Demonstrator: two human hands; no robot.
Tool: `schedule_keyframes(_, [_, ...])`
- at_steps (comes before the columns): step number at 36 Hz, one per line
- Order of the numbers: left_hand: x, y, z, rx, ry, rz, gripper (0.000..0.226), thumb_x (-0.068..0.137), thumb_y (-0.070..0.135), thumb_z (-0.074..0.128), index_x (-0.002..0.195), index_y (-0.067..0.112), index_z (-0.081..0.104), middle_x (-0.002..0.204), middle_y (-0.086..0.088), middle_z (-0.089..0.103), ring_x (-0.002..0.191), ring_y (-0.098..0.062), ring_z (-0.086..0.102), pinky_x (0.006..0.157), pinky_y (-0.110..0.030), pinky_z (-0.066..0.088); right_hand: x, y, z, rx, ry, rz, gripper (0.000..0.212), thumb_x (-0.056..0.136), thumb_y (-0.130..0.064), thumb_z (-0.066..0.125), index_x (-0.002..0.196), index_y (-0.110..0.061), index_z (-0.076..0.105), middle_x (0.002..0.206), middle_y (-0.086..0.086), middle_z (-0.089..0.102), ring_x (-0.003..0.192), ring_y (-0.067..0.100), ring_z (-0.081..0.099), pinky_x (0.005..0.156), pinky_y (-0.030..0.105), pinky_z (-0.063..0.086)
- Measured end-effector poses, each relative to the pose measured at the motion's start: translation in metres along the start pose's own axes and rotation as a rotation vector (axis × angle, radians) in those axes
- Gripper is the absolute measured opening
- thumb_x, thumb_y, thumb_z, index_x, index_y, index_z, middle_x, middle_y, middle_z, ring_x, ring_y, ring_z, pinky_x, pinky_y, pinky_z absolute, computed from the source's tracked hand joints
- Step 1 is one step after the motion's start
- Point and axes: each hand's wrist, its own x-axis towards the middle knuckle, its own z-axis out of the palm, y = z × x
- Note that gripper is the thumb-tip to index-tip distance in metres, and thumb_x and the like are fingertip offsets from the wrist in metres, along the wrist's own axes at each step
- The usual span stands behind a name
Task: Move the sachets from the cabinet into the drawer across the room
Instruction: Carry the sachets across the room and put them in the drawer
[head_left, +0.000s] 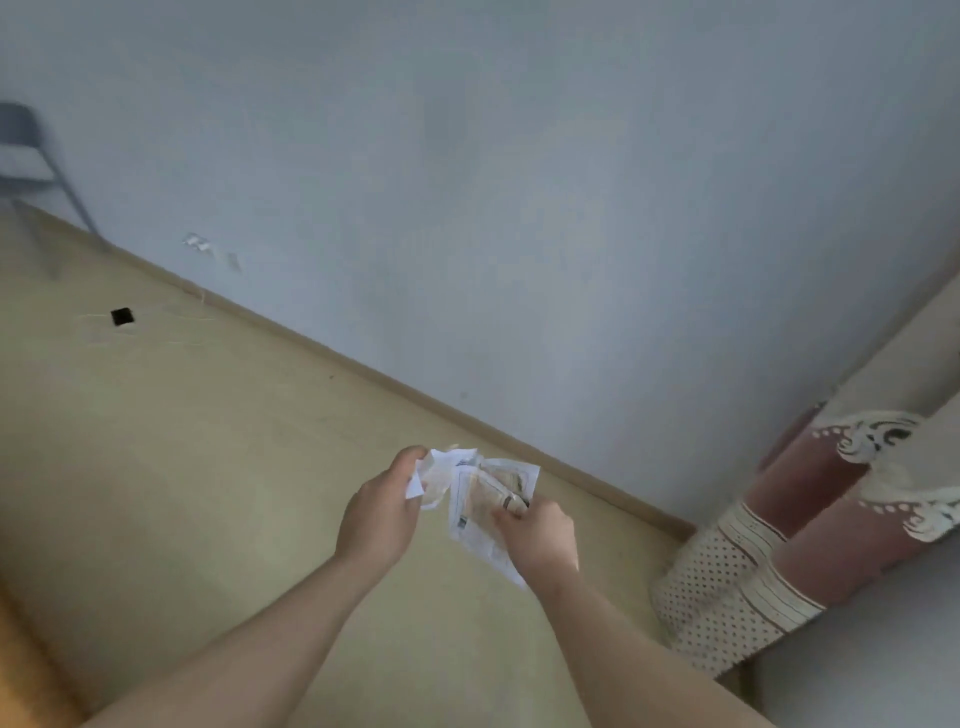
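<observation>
Carrying sachets (480, 499), low middle of the frame, pinched in left grip (380, 513) and right grip (540, 531). Out of the cabinet already. Not yet in the drawer, none in view.

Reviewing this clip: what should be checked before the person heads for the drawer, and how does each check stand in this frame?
1. Left hand grips the crumpled white paper sachets: ok.
2. Right hand pinches the flat white-and-tan sachets: ok.
3. Sachets dropped on the beige floor: none seen, only a small black square: ok.
4. Drawer in sight: not ok, only the grey wall ahead.
5. Hands apart from the patterned red-and-cream curtain at right: ok.
</observation>
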Motion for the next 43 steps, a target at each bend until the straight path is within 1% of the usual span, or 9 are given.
schedule_keyframes(4, [0.081,-0.008,-0.021,-0.252,0.165,-0.171,0.035,0.095,0.009,0.047,0.128,0.019,0.043,0.076,0.002,0.047,0.059,-0.012,0.043,0.049,-0.022,0.032,0.086,-0.065,0.021,0.081,-0.103,-0.064,0.017,0.09,-0.023,0.052,0.09,-0.009,0.06,0.072,-0.001,0.056,0.068,0.018,0.054,0.053,0.023,0.039])
schedule_keyframes(8, [0.136,-0.036,-0.055,-0.462,0.313,-0.394,0.027,0.094,0.01,0.047,0.112,0.029,0.041,0.083,0.009,0.048,0.067,-0.011,0.047,0.056,-0.024,0.038,0.14,-0.136,0.063,0.045,-0.187,-0.139,0.025,0.091,-0.022,0.054,0.067,-0.013,0.05,0.064,-0.001,0.051,0.067,0.02,0.053,0.055,0.026,0.04])
schedule_keyframes(14, [0.202,-0.098,-0.09,-0.509,0.355,-0.447,0.021,0.093,0.012,0.047,0.103,0.031,0.049,0.086,0.02,0.054,0.075,0.002,0.05,0.059,-0.011,0.037,0.193,-0.234,0.151,0.097,-0.39,-0.24,0.015,0.089,-0.023,0.053,0.078,-0.013,0.056,0.079,0.004,0.061,0.079,0.023,0.059,0.073,0.033,0.048])
schedule_keyframes(17, [0.242,-0.137,-0.109,-0.579,0.367,-0.437,0.014,0.094,0.02,0.053,0.104,0.028,0.056,0.092,0.02,0.059,0.082,0.004,0.054,0.062,-0.005,0.041,0.217,-0.281,0.197,0.319,-0.556,-0.141,0.012,0.086,-0.018,0.052,0.083,-0.016,0.063,0.089,0.011,0.067,0.088,0.031,0.066,0.076,0.04,0.054])
schedule_keyframes(24, [0.334,-0.222,-0.184,-0.622,0.305,-0.38,0.043,0.088,-0.005,0.055,0.112,0.029,0.051,0.113,0.008,0.055,0.093,0.002,0.052,0.073,0.001,0.04,0.286,-0.4,0.291,0.766,-0.856,0.161,0.014,0.09,-0.025,0.058,0.084,-0.017,0.067,0.085,0.006,0.068,0.082,0.026,0.066,0.084,0.046,0.051])
schedule_keyframes(28, [0.38,-0.266,-0.235,-0.558,0.269,-0.377,0.044,0.085,-0.003,0.059,0.118,0.024,0.05,0.112,0.01,0.055,0.093,-0.001,0.053,0.072,-0.001,0.042,0.316,-0.461,0.346,0.804,-0.886,0.203,0.051,0.078,-0.043,0.07,0.114,-0.008,0.061,0.107,0.012,0.066,0.089,0.027,0.066,0.074,0.04,0.054])
schedule_keyframes(33, [0.431,-0.318,-0.284,-0.728,0.259,-0.438,0.036,0.07,0.02,0.061,0.104,0.027,0.053,0.112,0.002,0.061,0.104,-0.016,0.058,0.088,-0.031,0.048,0.353,-0.522,0.405,0.803,-0.935,0.24,0.022,0.089,-0.004,0.057,0.11,0.0,0.06,0.106,0.023,0.065,0.085,0.035,0.065,0.067,0.041,0.056])
schedule_keyframes(37, [0.485,-0.371,-0.317,-0.872,0.448,-0.571,0.005,0.091,0.015,0.057,0.094,0.013,0.06,0.092,0.001,0.064,0.078,-0.008,0.06,0.068,-0.018,0.047,0.391,-0.567,0.459,0.725,-0.943,0.192,0.022,0.086,0.003,0.057,0.107,-0.001,0.062,0.1,0.021,0.068,0.084,0.035,0.066,0.077,0.045,0.054])
schedule_keyframes(43, [0.593,-0.463,-0.367,-0.71,0.61,-0.679,0.039,0.083,0.001,0.065,0.11,0.027,0.054,0.112,0.007,0.055,0.098,-0.009,0.057,0.072,-0.015,0.049,0.457,-0.665,0.543,0.654,-1.043,0.085,0.025,0.085,0.007,0.058,0.109,0.001,0.063,0.106,0.021,0.068,0.091,0.036,0.067,0.085,0.048,0.054])
